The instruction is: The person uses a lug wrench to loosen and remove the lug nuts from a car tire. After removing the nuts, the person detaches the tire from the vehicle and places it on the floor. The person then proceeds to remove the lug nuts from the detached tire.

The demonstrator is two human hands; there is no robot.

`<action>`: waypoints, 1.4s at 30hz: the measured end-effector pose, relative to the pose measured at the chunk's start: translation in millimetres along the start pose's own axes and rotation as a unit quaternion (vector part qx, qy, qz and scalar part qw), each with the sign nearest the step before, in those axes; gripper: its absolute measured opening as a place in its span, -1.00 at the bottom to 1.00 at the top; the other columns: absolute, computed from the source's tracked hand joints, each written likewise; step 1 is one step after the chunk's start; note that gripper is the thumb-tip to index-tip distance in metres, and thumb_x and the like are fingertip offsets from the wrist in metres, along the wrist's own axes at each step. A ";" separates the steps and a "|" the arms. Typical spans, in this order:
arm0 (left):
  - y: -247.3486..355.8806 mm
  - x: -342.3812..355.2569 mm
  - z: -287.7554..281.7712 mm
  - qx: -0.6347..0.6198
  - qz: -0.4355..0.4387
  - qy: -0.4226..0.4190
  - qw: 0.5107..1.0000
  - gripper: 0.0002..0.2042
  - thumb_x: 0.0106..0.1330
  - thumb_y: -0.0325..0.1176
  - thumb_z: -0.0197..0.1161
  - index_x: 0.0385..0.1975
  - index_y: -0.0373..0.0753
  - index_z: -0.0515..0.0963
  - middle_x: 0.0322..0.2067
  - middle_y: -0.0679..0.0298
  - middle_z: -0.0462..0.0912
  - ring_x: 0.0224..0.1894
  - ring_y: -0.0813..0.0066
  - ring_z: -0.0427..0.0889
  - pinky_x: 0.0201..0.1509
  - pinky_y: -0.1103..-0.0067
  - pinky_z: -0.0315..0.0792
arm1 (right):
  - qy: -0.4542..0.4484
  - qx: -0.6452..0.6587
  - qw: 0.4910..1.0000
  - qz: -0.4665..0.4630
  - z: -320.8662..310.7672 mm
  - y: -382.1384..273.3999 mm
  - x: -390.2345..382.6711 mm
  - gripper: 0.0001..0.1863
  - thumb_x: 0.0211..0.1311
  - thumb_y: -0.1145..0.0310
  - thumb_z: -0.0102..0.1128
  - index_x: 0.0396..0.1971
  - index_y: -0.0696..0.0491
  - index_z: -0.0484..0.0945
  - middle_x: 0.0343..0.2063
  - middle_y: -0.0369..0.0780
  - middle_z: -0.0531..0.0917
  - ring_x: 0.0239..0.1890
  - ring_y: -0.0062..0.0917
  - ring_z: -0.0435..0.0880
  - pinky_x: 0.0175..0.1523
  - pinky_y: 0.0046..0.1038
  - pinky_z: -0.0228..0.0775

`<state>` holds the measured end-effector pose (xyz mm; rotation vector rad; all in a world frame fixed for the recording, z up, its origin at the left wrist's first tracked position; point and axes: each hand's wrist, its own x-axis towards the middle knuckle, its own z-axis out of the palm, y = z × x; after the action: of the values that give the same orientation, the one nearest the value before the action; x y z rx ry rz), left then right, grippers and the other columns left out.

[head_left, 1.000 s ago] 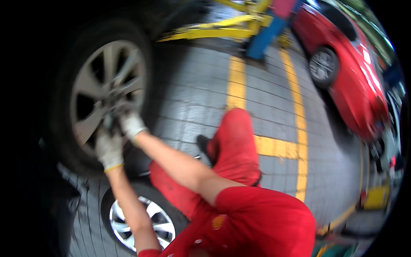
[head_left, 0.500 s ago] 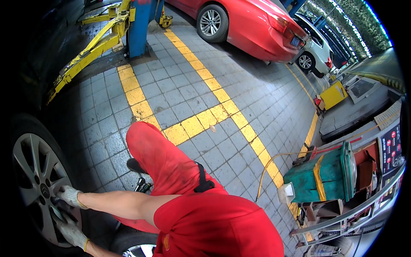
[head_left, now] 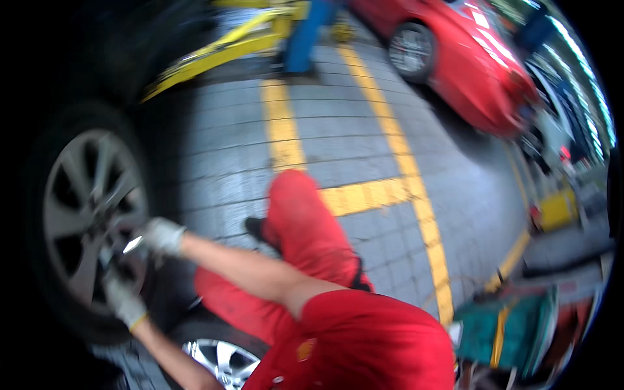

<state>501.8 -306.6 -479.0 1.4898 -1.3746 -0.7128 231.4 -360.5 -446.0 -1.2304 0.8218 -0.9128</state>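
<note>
A wheel with grey spokes and a dark tyre (head_left: 83,169) stands upright at the left, mounted on a shadowed car. My right hand (head_left: 161,239), in a white glove, is just right of its hub and holds a shiny metal object, too blurred to name. My left hand (head_left: 120,296), also gloved, is at the lower spokes by a blurred metal piece below the hub; its fingers are smeared by motion. A second wheel (head_left: 224,357) with a silver rim lies beside my red-trousered knees, partly hidden by my arms and body.
A yellow lift arm (head_left: 205,58) and blue post (head_left: 305,39) are ahead. A red car (head_left: 474,78) stands at the upper right, a white car behind it. A yellow box (head_left: 556,208) and a green bin (head_left: 494,331) are at the right. Yellow lines (head_left: 403,149) cross the tiled floor.
My right hand has drawn away from the hub to the right, with shiny metal now showing in it. The view swung rightward, then partly back toward the wheel.
</note>
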 end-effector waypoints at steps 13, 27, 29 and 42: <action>126.8 -36.3 15.6 0.491 0.072 0.085 0.864 -0.73 0.35 -0.39 0.42 0.03 -0.02 0.80 0.17 -0.13 0.63 0.01 -0.21 0.75 0.03 0.07 0.67 | 0.099 0.211 0.966 0.114 20.4 -28.5 67.5 -0.64 0.64 0.10 0.10 0.06 0.11 0.56 -0.42 -0.20 0.63 -0.57 -0.45 0.61 -0.41 -0.20 0.76; 109.0 -34.4 16.8 0.508 0.086 0.104 0.851 -0.72 0.31 -0.35 0.42 0.02 0.01 0.81 0.08 -0.12 0.65 -0.07 -0.19 0.75 0.00 0.10 0.68 | 0.150 -0.064 0.987 -0.006 40.0 -16.6 91.6 -0.53 0.72 0.04 -0.02 0.26 0.11 0.56 -0.06 0.00 0.73 -0.22 -0.13 0.80 -0.21 -0.09 0.74; 113.5 -28.3 20.8 0.505 0.093 0.099 0.853 -0.72 0.31 -0.35 0.42 0.01 0.02 0.81 0.08 -0.12 0.65 -0.06 -0.19 0.75 0.00 0.10 0.68 | 0.170 -0.253 0.940 -0.156 19.4 11.1 99.1 -0.50 0.71 0.02 0.02 0.34 0.09 0.52 0.15 0.07 0.72 0.01 -0.06 0.81 -0.02 -0.11 0.72; 131.4 -39.5 30.2 0.460 0.156 0.106 0.868 -0.76 0.33 -0.37 0.42 -0.02 -0.12 0.75 0.10 -0.12 0.68 0.03 -0.18 0.72 0.11 0.11 0.63 | 0.170 -0.169 0.965 -0.105 14.1 18.9 102.6 -0.43 0.54 0.10 0.25 0.30 0.23 0.52 0.24 0.18 0.68 0.31 0.11 0.64 0.40 -0.10 0.48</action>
<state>413.5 -264.8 -378.0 1.8930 -1.8275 0.3949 289.3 -446.1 -465.8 -1.5010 1.1712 -1.2127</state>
